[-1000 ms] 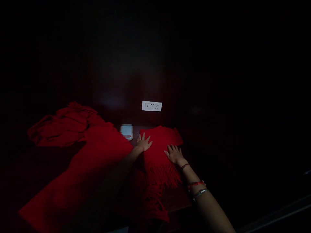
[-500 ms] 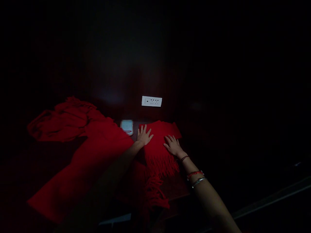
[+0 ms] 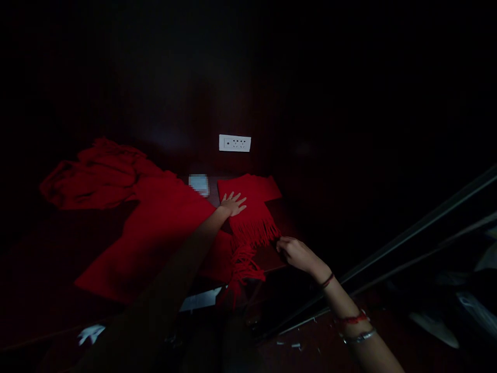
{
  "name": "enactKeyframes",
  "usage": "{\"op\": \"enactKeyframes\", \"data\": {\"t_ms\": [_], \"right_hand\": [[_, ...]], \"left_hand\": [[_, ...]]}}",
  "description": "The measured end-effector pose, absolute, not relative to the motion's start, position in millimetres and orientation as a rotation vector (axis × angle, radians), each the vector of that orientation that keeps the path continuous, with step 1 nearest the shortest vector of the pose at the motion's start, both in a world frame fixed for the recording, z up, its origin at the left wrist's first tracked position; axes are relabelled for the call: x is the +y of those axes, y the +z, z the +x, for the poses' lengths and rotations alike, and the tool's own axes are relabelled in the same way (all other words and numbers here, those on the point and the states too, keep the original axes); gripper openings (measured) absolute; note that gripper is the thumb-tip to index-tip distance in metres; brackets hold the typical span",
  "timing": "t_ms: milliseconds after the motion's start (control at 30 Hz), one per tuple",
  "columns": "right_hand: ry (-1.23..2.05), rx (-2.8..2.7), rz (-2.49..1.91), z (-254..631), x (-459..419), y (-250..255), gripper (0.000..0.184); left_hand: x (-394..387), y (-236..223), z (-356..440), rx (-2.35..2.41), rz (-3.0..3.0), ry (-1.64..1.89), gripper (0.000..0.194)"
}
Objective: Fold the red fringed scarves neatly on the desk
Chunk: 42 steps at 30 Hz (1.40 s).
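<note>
Resting splayed left hand (image 3: 233,203) on folded red fringed cloth (image 3: 254,190), long axis fore-aft, fringe (image 3: 254,232) pointing nearward. Curling right hand (image 3: 297,253) by fringe's right corner; can't tell if gripping.

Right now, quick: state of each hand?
Left hand: open, spread palm-down on the folded red fringed cloth.
Right hand: curled closed by the cloth's stringy red fringe; whether it pinches strands cannot be told.

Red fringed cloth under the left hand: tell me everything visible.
The red cloth lies flat on the dark surface, soft-looking and apparently folded, its far right end jutting sideways. A stringy red fringe lines its near edge. The left hand rests spread on it. The right hand curls by the fringe's right corner; contact is unclear.
</note>
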State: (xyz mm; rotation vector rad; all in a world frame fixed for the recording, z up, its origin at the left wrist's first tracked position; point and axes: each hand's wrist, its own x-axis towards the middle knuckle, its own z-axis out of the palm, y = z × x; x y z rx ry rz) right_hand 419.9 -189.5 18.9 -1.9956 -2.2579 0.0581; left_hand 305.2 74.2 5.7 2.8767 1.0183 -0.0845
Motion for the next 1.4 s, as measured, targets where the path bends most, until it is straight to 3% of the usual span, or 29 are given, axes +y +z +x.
{"op": "enactKeyframes", "data": {"t_ms": [233, 367, 667, 800, 933, 1233, 1400], "right_hand": [[-0.109, -2.078, -1.915, 411, -140, 30, 0.024], [-0.022, -2.142, -1.926, 401, -112, 18, 0.023], [0.079, -2.225, -1.932, 404, -185, 19, 0.022], [-0.094, -2.121, -1.867, 394, -155, 31, 0.026], [-0.055, -2.188, -1.959, 378, -119, 29, 0.027], [0.044, -2.257, -1.9, 389, -179, 19, 0.021], [-0.03, -2.094, -1.891, 384, -159, 32, 0.022]], "left_hand": [[41, 18, 273, 0.995, 2.918, 0.039, 0.056], [25, 8, 254, 0.787, 2.93, -0.132, 0.05], [21, 8, 260, 0.829, 2.861, -0.24, 0.051], [14, 5, 257, 0.754, 2.885, -0.195, 0.05], [9, 4, 251, 0.733, 2.849, -0.192, 0.048], [8, 8, 255, 0.752, 2.825, -0.203, 0.045], [8, 23, 231, 0.754, 2.864, -0.08, 0.044]]}}
